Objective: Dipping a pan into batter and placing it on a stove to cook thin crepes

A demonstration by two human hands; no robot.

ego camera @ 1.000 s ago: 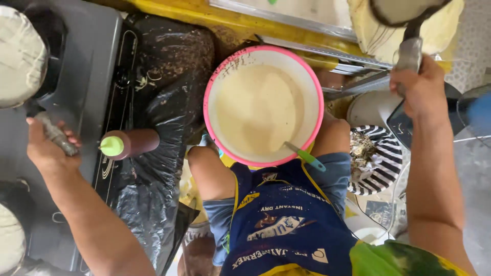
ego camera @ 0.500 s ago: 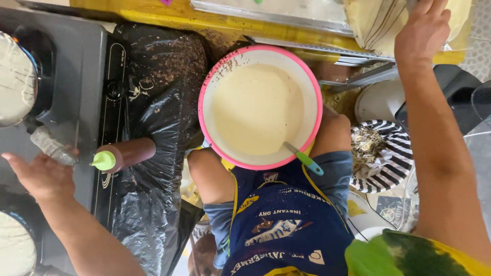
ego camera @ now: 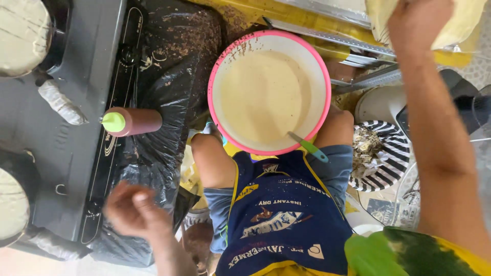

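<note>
Left hand blurred, grip loose, holding nothing, near stove. Right hand on flatbread stack; grip state unclear.

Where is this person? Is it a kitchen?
It looks like a small cooking spot, maybe a pancake or crepe stall. A big pink-rimmed bowl of pale batter sits between the person's knees, a dark grey stove holds round pans of batter, and a brown squeeze bottle lies nearby.
</note>
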